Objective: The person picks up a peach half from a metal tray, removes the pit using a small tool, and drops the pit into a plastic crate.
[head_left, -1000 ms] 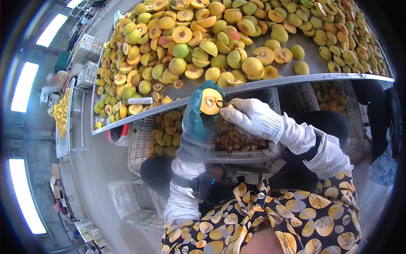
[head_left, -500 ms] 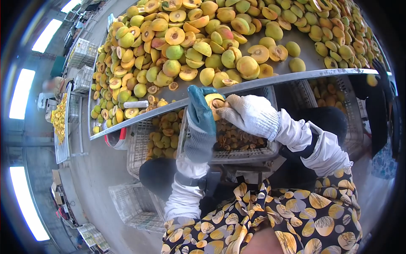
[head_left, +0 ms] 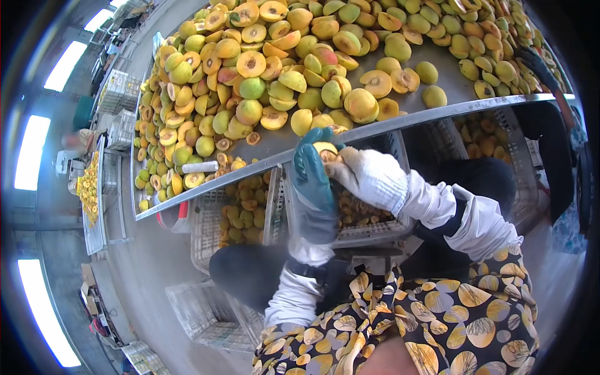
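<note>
My left hand (head_left: 312, 178), in a green rubber glove, is closed around a yellow peach half (head_left: 325, 149) just in front of the table's metal edge. The cut face is turned toward my right hand (head_left: 374, 178), which wears a white knit glove. Its fingers are pinched together against the cut face; whatever they grip is hidden. Below both hands stands a grey crate (head_left: 369, 236) with brown pits and scraps in it. Beyond the edge lies a large heap of whole and halved peaches (head_left: 250, 87).
A metal rim (head_left: 250, 169) borders the table. On it lies a white cylinder (head_left: 200, 167). Crates of peach halves (head_left: 240, 215) stand under the table, and an empty-looking crate (head_left: 206, 312) sits on the floor. At the right, another person's dark-gloved hand (head_left: 539, 67) reaches into the heap.
My left hand has moved slightly right and turned, covering more of the peach half. My right hand stays pressed to it. The other person's hand has moved up onto the heap.
</note>
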`<state>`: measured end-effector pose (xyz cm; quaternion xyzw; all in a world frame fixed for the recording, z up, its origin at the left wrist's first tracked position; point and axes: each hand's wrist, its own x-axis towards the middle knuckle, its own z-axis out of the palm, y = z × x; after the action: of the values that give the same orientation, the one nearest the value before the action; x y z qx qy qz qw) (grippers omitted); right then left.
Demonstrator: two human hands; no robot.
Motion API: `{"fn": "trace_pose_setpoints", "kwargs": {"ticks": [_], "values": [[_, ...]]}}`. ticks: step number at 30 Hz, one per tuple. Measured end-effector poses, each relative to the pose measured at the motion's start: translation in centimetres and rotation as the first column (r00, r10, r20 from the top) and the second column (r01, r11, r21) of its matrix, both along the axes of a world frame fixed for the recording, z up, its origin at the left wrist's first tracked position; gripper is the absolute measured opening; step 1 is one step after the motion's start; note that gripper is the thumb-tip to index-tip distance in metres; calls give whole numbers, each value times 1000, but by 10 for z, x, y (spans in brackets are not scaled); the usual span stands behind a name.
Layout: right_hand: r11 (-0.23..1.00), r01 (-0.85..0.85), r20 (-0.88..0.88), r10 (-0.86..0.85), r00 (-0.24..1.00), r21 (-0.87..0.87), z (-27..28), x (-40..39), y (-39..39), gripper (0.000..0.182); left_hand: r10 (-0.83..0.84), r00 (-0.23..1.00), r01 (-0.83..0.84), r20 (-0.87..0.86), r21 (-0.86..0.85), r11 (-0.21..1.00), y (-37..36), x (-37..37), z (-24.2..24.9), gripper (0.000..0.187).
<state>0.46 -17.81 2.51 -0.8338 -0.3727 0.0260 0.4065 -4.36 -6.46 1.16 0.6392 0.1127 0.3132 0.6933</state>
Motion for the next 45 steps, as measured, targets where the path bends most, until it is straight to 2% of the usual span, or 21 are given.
{"fn": "trace_pose_setpoints", "kwargs": {"ticks": [1,3,6,10,13,14,16,18,21,23,26,29,31,33,35,37,38,39,41,43,45], "values": [[1000,-1,-23,1,1000,18,-3,-2,-2,42,75,997,-75,23,-5,997,-9,0,2,62],[997,-48,-244,60,968,58,-7,-1,-2,50,-73,997,76,23,-158,984,-1,-5,-13,58],[985,-167,-888,45,458,-36,42,9,-8,57,-118,992,109,-49,-145,983,2,-6,-3,57],[981,-147,-487,191,853,127,15,6,-8,60,-95,993,100,-68,82,992,1,-4,6,58],[966,-211,-912,215,350,146,33,16,-20,60,-113,986,119,-121,43,992,-1,-3,16,58],[965,-218,-912,215,348,144,33,16,-21,60,-130,981,131,-147,-7,991,0,-2,18,58],[961,-185,-720,275,638,204,20,10,-15,59,-191,975,189,-112,-26,982,10,5,5,58],[953,-186,-745,302,594,238,17,9,-15,58,-217,973,216,-77,-26,976,14,5,-5,51],[925,-157,-936,352,18,345,27,15,-26,54,-149,983,179,-103,410,894,19,-1,7,50],[923,-106,-928,372,-6,370,31,10,-27,52,-236,969,248,-79,367,897,23,-1,12,49],[835,86,-712,513,-479,544,19,15,-29,52,-366,930,364,-37,229,903,27,1,16,52],[772,150,-549,559,-621,617,16,16,-25,51,-433,901,434,-26,28,901,27,2,19,55],[885,-136,-892,426,-155,446,35,15,-27,52,-477,878,476,-37,-26,879,33,6,19,58],[911,-311,-883,364,298,271,40,17,-26,55,-476,874,474,-102,-38,880,33,5,24,58],[883,-421,-868,364,338,207,39,27,-28,58,-476,864,478,-162,-32,878,35,3,27,60],[883,-425,-717,427,551,199,37,20,-26,57,-476,855,484,-205,-13,875,42,5,29,63],[880,-434,-619,452,642,193,37,17,-24,57,-579,775,523,-255,-256,813,53,5,36,67],[881,-471,-228,450,863,-45,37,18,-27,51,-554,760,471,-340,-299,830,64,0,43,70],[875,-447,-89,438,895,-185,35,18,-28,47,-426,697,392,-577,-190,900,101,-15,52,66],[821,-364,-109,353,929,-441,25,16,-28,38,12,721,393,-693,423,817,146,-39,54,60],[706,-341,-127,339,932,-621,-1,15,-27,38,674,429,529,-601,772,352,157,-41,71,48]]}}
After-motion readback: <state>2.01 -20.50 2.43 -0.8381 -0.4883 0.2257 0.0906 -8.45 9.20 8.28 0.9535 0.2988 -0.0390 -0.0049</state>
